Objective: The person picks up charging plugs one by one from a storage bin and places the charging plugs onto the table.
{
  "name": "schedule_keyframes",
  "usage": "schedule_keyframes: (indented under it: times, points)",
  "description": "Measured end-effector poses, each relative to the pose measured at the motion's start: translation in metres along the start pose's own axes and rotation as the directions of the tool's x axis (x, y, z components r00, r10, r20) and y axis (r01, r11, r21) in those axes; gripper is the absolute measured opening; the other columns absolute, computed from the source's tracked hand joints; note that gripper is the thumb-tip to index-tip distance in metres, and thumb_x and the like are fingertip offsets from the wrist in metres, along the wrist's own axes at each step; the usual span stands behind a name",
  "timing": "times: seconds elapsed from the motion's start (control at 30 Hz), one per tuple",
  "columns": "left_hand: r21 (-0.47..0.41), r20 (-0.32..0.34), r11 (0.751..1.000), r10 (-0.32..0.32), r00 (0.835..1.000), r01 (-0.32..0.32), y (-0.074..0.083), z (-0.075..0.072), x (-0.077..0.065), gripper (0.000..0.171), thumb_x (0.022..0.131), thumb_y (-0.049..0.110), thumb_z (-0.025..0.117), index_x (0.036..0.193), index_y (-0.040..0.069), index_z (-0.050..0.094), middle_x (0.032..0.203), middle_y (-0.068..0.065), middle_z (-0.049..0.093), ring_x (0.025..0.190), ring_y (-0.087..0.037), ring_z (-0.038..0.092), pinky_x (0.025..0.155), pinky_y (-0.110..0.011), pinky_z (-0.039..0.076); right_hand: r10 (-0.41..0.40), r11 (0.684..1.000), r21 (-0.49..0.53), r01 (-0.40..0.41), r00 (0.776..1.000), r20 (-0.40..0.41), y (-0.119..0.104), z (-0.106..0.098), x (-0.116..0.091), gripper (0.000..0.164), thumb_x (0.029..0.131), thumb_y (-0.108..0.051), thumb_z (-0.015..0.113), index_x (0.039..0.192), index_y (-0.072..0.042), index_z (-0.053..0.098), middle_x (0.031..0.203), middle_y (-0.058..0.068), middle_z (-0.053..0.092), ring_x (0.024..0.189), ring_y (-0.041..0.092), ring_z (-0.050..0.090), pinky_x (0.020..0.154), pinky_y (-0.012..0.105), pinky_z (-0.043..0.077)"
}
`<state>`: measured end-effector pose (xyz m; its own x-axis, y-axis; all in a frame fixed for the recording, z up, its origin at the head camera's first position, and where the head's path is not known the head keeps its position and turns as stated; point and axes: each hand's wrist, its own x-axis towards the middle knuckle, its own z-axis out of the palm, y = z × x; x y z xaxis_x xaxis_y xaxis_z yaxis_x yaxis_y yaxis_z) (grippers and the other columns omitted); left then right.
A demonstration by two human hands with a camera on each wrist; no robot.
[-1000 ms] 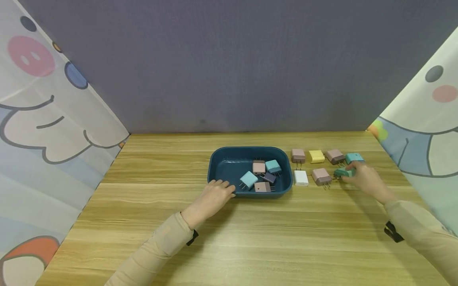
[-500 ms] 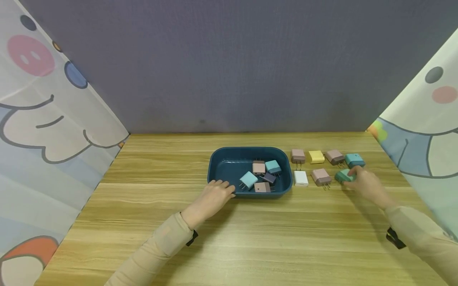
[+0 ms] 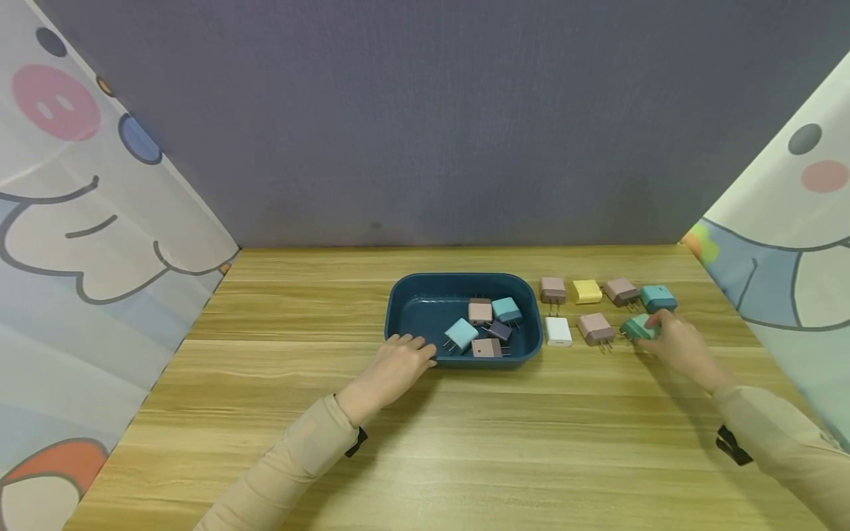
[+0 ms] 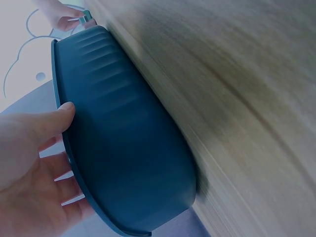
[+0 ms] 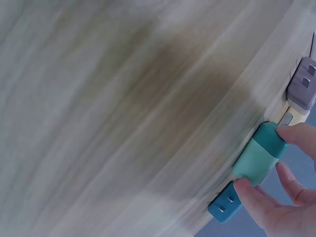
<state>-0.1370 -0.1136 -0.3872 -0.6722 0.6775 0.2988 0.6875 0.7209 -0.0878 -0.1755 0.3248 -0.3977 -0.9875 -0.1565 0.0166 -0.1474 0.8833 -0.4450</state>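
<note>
My left hand [image 3: 390,370] holds the near left rim of a dark blue plastic bin [image 3: 458,275]; in the left wrist view the thumb [image 4: 66,114] lies on its outer wall and the other fingers go behind the rim. Several plug chargers lie inside, among them a light blue charger [image 3: 462,332] and a dark purple charger [image 3: 499,330]. At the right, my right hand [image 3: 680,349] pinches a two-tone green charger [image 3: 635,326] low over the table, prongs pointing left. Close up, thumb and fingertips meet the ends of the green charger [image 5: 257,155].
Right of the bin, chargers lie in two rows: a white charger [image 3: 558,332] and a pink charger [image 3: 595,328] in front; a yellow charger [image 3: 587,290], pink ones and a blue charger [image 3: 659,297] behind. A grey panel [image 3: 425,133] stands at the wooden table's back edge.
My right hand has moved slightly with the green charger, which is turned so more of its top shows and its prongs point left. The left hand and bin have not moved.
</note>
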Motion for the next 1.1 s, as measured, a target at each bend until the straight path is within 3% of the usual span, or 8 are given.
schedule_keyframes:
  times: [0.53,0.67,0.77,1.1]
  points:
    - [-0.002,-0.014,1.0,-0.003,1.0,0.003,0.0,0.002,-0.001,0.012,0.084,0.024,0.061,0.079,0.013,0.06,0.071,0.0,0.057,0.058,-0.013,0.046,0.051,-0.022,0.03,-0.013,0.999,-0.049,0.019,0.993,0.118,-0.004,-0.012,-0.002,0.037,0.086,-0.013,0.053,0.104,0.018,0.042,0.053,0.002,0.046,0.043,0.012,0.039,0.042,0.028,0.033]
    - [-0.003,-0.016,1.0,-0.006,1.0,0.006,0.0,0.002,-0.001,0.012,0.083,0.024,0.061,0.079,0.013,0.06,0.071,0.0,0.057,0.058,-0.013,0.047,0.051,-0.022,0.03,-0.033,0.993,-0.104,0.048,0.989,0.143,-0.009,-0.019,0.001,0.04,0.087,-0.016,0.053,0.105,0.018,0.044,0.07,0.021,0.057,0.055,0.025,0.053,0.051,0.039,0.041]
    - [-0.004,-0.017,1.0,-0.007,1.0,0.007,0.0,0.002,0.0,0.012,0.084,0.024,0.061,0.08,0.013,0.061,0.072,0.0,0.057,0.059,-0.013,0.048,0.051,-0.022,0.031,-0.051,0.988,-0.134,0.073,0.986,0.161,-0.016,-0.024,0.006,0.042,0.088,-0.019,0.053,0.107,0.018,0.045,0.09,0.034,0.056,0.07,0.038,0.057,0.061,0.048,0.044]
    - [-0.004,-0.043,1.0,0.0,0.999,0.0,0.0,0.001,0.0,0.011,0.083,0.024,0.062,0.079,0.014,0.06,0.071,0.0,0.057,0.058,-0.013,0.047,0.05,-0.022,0.031,-0.108,0.967,-0.205,0.153,0.97,0.217,-0.044,-0.036,0.019,0.043,0.085,-0.017,0.054,0.11,0.017,0.047,0.107,0.034,0.051,0.093,0.047,0.052,0.072,0.051,0.043]
